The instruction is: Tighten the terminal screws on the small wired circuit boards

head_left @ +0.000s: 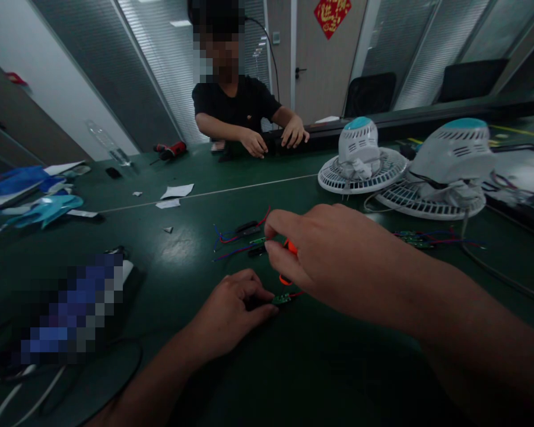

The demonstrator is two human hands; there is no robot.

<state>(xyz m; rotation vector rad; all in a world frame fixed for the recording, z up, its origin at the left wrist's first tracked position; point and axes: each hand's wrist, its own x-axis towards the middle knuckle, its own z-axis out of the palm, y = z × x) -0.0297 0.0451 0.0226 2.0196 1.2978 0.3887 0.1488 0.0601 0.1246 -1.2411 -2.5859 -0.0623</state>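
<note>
My left hand (234,308) pinches one end of a small green circuit board (283,299) between thumb and forefinger, low over the table. A red wire (297,293) leads off the board's right end. Above it, my right hand (338,261) is closed around an orange-and-black tool (290,246). Most of that tool is hidden by the fingers, so its exact kind is unclear. Just beyond my hands lie several small boards (248,228) with red and blue wires. More wired green boards (412,238) rest behind my right wrist.
Two white fan heads (360,154) with round grilles stand at the back right. Across the green table (182,279) sits a person (235,107), hands near the far edge. A red drill (173,151), paper scraps (177,191), turquoise fan blades (48,209) and cables (129,367) lie leftward.
</note>
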